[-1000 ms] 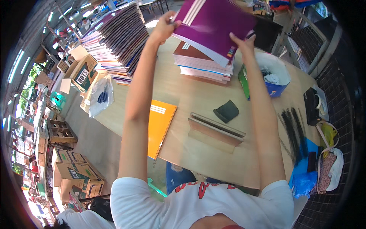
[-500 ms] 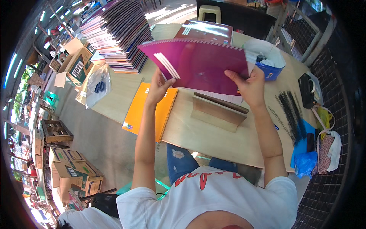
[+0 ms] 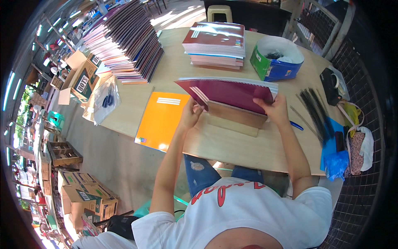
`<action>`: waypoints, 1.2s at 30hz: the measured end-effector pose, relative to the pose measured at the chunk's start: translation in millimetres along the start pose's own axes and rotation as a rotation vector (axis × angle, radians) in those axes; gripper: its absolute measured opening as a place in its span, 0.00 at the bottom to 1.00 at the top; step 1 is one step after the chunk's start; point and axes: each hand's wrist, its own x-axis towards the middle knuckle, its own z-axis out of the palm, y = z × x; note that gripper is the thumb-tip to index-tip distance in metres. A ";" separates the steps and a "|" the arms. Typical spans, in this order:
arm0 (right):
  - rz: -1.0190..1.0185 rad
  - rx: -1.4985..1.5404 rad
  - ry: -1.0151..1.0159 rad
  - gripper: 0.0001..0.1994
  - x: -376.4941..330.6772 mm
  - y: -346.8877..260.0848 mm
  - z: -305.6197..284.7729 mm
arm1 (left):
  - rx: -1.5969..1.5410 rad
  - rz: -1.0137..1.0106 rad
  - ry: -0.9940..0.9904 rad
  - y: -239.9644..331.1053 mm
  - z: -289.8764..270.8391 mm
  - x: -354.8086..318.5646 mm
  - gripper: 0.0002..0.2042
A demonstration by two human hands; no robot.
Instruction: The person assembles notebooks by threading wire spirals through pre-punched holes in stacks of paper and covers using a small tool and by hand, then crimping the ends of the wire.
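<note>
A purple notebook (image 3: 232,95) stands tilted behind a wooden block stand (image 3: 236,114), its lower edge hidden by the stand. Along its top edge runs a row of punched holes, with paler sheets showing behind the cover. My left hand (image 3: 190,115) grips its lower left corner with fingers closed. On the right edge, my right hand (image 3: 277,110) holds it with the thumb on the cover and the fingers behind. An orange notebook (image 3: 159,120) lies flat to the left of my left hand. Black binding coils (image 3: 317,116) lie to the right of my right hand.
A tall stack of coil-bound notebooks (image 3: 124,50) stands at the back left. Behind the stand is a shorter stack of notebooks (image 3: 215,45), beside a blue and green tub (image 3: 286,68). Scissors (image 3: 108,98) lie on plastic at the left edge; a blue pen (image 3: 296,125) lies right.
Both hands have brought the purple notebook down and toward me, from above the table to the wooden stand. The shorter stack and the tub behind it now show more fully.
</note>
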 end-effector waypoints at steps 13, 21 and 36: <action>0.188 0.388 0.080 0.28 -79.1 78.2 -13.8 | -0.183 0.045 0.053 76.2 46.0 -29.9 0.39; 0.276 0.571 0.097 0.23 -80.6 82.7 -8.2 | 0.747 0.644 0.230 281.6 150.1 -17.4 0.23; 0.226 -0.646 -0.032 0.10 -51.8 67.0 -160.0 | 0.527 0.734 0.085 251.0 171.2 12.6 0.06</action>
